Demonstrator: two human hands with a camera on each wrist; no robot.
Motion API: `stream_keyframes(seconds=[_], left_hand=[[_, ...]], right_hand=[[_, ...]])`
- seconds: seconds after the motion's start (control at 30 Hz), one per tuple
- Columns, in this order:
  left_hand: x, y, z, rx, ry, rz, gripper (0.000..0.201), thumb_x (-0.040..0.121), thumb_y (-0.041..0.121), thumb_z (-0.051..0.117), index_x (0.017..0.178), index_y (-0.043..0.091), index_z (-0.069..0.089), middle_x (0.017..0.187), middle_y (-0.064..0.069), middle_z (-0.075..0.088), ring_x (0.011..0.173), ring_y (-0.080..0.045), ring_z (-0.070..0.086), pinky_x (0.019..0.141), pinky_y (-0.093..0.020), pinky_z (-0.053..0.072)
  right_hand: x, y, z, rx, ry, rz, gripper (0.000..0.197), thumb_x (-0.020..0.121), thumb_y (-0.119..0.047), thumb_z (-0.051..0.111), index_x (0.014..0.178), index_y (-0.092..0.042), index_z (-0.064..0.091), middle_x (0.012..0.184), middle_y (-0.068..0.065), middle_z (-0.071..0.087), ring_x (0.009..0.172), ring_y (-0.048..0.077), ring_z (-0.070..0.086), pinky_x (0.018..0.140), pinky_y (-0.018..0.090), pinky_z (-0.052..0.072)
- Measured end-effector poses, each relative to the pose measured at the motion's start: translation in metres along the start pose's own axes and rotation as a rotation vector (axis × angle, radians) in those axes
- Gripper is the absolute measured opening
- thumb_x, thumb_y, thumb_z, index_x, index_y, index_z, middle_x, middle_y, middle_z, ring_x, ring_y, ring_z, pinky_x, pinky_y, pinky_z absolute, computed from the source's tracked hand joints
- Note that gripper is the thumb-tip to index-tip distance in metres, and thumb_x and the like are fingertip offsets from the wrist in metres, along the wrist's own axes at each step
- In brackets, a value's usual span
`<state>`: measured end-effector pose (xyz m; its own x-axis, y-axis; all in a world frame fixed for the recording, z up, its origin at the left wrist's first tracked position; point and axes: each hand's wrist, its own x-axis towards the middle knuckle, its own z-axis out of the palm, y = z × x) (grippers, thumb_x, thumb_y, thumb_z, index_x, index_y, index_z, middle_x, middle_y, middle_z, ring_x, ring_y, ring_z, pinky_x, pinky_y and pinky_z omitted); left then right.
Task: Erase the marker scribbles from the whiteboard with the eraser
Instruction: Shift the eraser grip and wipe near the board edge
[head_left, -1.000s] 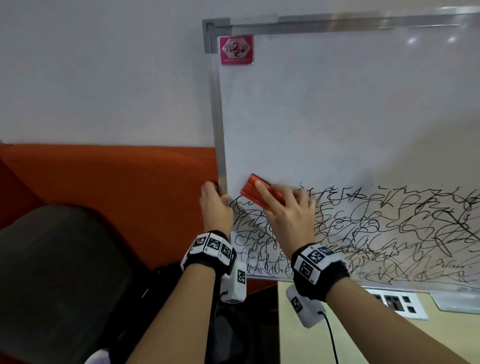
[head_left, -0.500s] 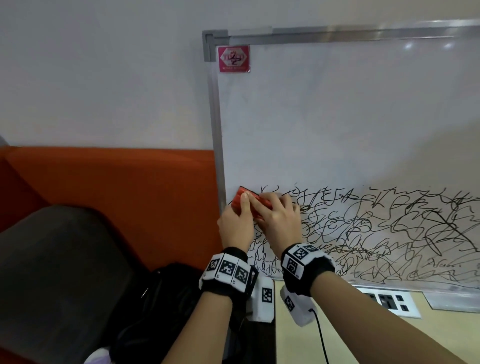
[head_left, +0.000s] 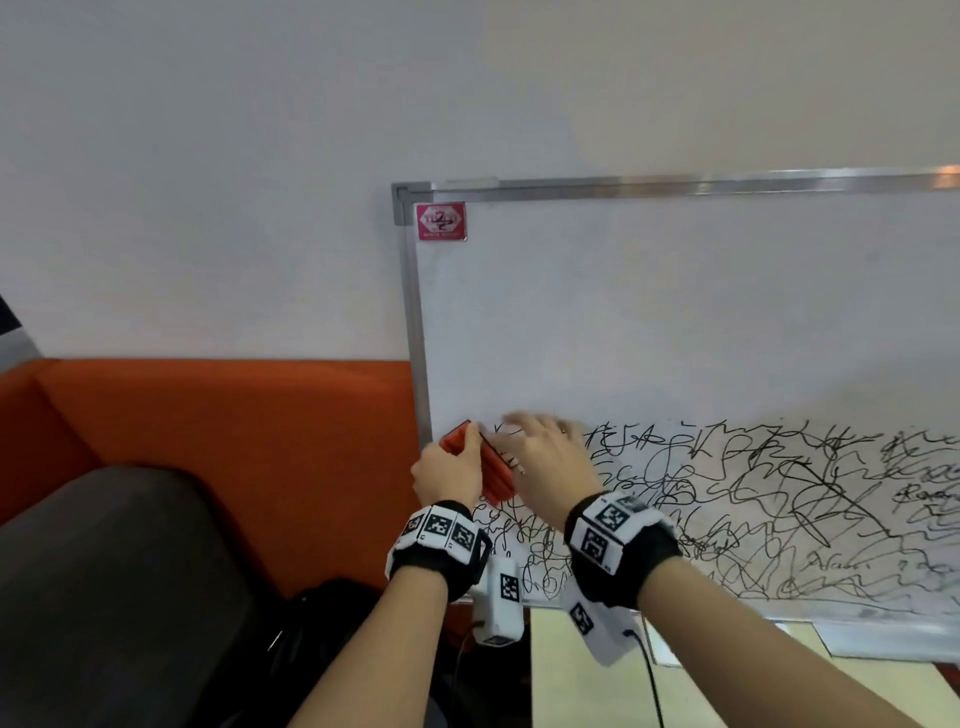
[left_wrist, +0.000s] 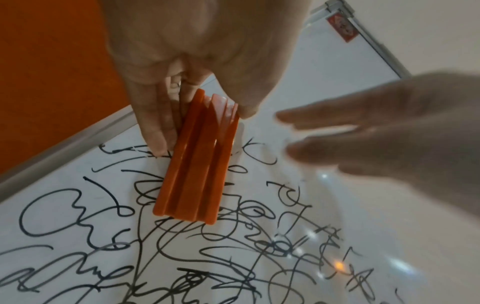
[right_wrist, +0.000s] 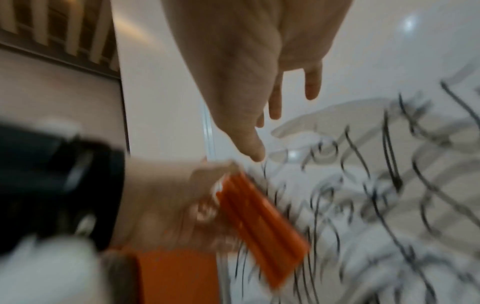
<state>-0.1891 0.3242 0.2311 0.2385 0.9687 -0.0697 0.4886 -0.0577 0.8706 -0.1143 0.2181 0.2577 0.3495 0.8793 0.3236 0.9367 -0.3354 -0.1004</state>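
My left hand (head_left: 451, 475) pinches the orange eraser (left_wrist: 198, 164) flat against the whiteboard (head_left: 649, 322) near its left edge, at the upper-left end of the black scribbles (head_left: 753, 509). My right hand (head_left: 550, 467) hovers just beside it, fingers spread, holding nothing.

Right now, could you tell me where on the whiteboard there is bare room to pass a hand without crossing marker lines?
The upper whiteboard is bare, bordered by the top frame, the left frame and the red logo sticker. The lower band is crowded with scribbles, and at its left end the left hand grips the eraser beside the open right hand.
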Motion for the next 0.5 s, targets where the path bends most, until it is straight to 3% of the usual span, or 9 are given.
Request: stream_keyframes(seconds=[0.07,0.17,0.3,0.37,0.5], left_hand=[[0.001,0.000,0.005,0.016,0.013,0.009,0.062,0.094,0.060,0.055,0.113,0.002,0.062,0.116,-0.018,0.066,0.105,-0.036,0.064,0.082,-0.038,0.052],[-0.001,0.000,0.012,-0.009,0.038,0.013,0.061,0.094,0.058,0.055,0.116,0.001,0.057,0.117,-0.017,0.063,0.103,-0.036,0.064,0.073,-0.034,0.046],[-0.006,-0.006,0.022,-0.054,0.086,0.094,0.060,0.089,0.050,0.068,0.118,0.000,0.052,0.118,-0.014,0.059,0.108,-0.033,0.060,0.085,-0.037,0.049],[-0.007,-0.011,0.027,-0.075,0.098,0.161,0.060,0.086,0.047,0.073,0.117,0.000,0.053,0.117,-0.012,0.057,0.109,-0.030,0.057,0.090,-0.037,0.047],[-0.016,-0.030,0.033,-0.106,0.179,0.214,0.057,0.084,0.048,0.074,0.116,0.005,0.055,0.114,-0.007,0.055,0.106,-0.025,0.054,0.087,-0.032,0.043]], right_hand=[[0.008,0.011,-0.036,-0.058,0.157,0.012,0.058,0.095,-0.020,0.059,0.148,-0.032,0.041,0.160,-0.001,0.027,0.146,0.021,0.026,0.120,0.048,0.014],[0.023,0.039,-0.072,-0.237,0.364,0.056,0.083,0.090,-0.042,0.066,0.157,-0.032,0.018,0.166,-0.001,0.006,0.152,0.024,0.006,0.122,0.052,0.007],[0.038,0.076,-0.069,-0.333,0.240,0.116,0.116,0.078,-0.065,0.068,0.156,-0.036,-0.013,0.164,-0.006,-0.019,0.151,0.026,-0.016,0.117,0.064,0.001],[0.042,0.088,-0.060,-0.357,0.237,0.089,0.116,0.077,-0.071,0.063,0.155,-0.037,-0.016,0.163,-0.007,-0.022,0.150,0.024,-0.020,0.117,0.064,-0.004],[0.043,0.099,-0.056,-0.346,0.264,0.048,0.111,0.077,-0.078,0.054,0.154,-0.040,-0.016,0.162,-0.011,-0.023,0.149,0.021,-0.023,0.116,0.062,-0.008]])
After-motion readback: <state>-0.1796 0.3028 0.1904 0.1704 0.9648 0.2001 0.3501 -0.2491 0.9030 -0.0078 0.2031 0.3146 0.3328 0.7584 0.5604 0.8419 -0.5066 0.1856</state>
